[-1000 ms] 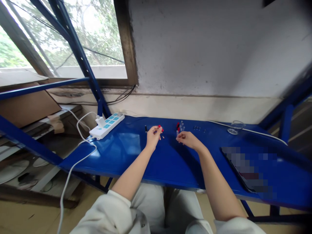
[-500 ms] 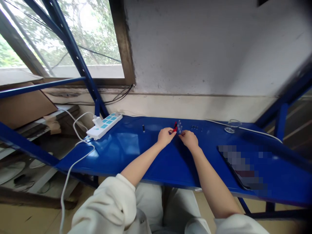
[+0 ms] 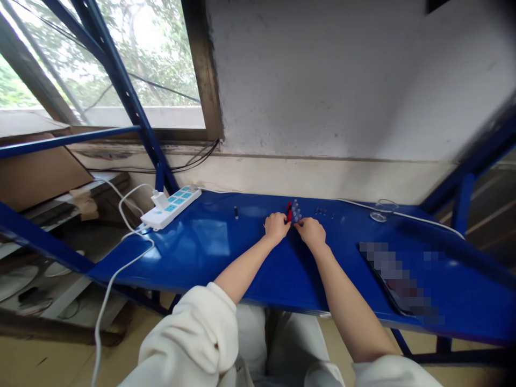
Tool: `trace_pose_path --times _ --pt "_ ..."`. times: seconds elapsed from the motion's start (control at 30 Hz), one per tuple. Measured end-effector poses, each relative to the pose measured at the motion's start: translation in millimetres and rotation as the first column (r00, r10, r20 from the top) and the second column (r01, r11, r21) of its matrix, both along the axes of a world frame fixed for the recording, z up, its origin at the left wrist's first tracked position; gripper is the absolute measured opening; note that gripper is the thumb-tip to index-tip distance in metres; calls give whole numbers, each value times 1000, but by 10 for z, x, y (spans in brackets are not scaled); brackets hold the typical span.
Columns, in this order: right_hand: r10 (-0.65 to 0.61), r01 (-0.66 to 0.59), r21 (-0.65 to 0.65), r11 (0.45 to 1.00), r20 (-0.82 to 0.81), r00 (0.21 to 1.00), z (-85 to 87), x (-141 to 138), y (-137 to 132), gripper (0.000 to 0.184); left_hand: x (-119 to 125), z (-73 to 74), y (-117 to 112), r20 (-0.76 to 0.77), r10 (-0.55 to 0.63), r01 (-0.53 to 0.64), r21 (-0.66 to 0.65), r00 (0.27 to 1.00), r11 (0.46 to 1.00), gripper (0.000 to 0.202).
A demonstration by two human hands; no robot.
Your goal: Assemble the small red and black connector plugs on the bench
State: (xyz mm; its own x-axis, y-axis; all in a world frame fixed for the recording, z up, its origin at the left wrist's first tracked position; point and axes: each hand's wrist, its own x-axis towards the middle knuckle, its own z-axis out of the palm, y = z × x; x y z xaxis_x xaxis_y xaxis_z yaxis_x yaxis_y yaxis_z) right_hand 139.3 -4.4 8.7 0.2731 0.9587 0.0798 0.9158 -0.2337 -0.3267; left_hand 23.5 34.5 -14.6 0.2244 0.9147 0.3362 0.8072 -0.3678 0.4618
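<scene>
Both my hands rest close together on the blue shelf top point(image 3: 209, 252), near its back edge. My left hand point(image 3: 276, 227) has its fingers curled and pinched at a small red piece point(image 3: 289, 210). My right hand point(image 3: 310, 231) is also closed, fingertips touching the left hand's, just below a cluster of small clear plastic pieces point(image 3: 296, 210). What the right fingers hold is too small to make out.
A white power strip point(image 3: 170, 207) with a white cable point(image 3: 121, 263) lies at the left. A small black part point(image 3: 236, 213) and several tiny dark parts point(image 3: 324, 212) lie along the back. A clear dish point(image 3: 382, 209) and a blurred flat object point(image 3: 401, 277) are at the right.
My left hand moved right from the shelf's middle to meet my right hand at the red and clear pieces. The hands now touch at the fingertips.
</scene>
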Motion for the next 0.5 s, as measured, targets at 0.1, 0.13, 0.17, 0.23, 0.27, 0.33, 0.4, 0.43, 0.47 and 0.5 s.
trace_pose_path --times 0.1,0.13,0.17,0.23,0.27,0.33,0.4,0.43,0.47,0.5 --pt "1 -1 -5 1000 6 1000 -6 -7 2 26 -4 13 -8 -41 22 -22 -6 999 1000 16" --pt "-5 5 -10 1000 3 1000 -6 -9 2 27 -21 21 -13 -45 25 -25 -8 999 1000 18" --pt "-12 12 -15 1000 0 1000 -4 -11 1 27 -49 33 -20 -41 25 -26 -11 999 1000 20" --pt "-19 19 -28 999 -6 1000 5 -15 -4 27 -138 73 -47 -13 23 -24 -14 1000 1000 24" --pt "-20 20 -34 999 -5 1000 10 -17 -7 27 -199 102 -68 7 24 -24 -10 1000 1000 25" --pt "-20 20 -51 998 3 1000 23 -18 -16 27 -348 174 -125 39 43 -44 22 998 999 26" --pt "-13 14 -69 998 25 1000 36 -18 -27 27 -520 249 -190 50 91 -94 67 995 993 29" --pt "-7 10 -75 997 41 999 42 -20 -34 27 -609 282 -220 51 123 -127 86 991 988 30" --pt "0 4 -78 997 57 998 49 -24 -42 26 -698 308 -244 51 159 -163 102 986 981 31" --pt "13 -7 -76 997 71 997 57 -30 -52 25 -786 327 -261 52 210 -215 110 976 970 33"
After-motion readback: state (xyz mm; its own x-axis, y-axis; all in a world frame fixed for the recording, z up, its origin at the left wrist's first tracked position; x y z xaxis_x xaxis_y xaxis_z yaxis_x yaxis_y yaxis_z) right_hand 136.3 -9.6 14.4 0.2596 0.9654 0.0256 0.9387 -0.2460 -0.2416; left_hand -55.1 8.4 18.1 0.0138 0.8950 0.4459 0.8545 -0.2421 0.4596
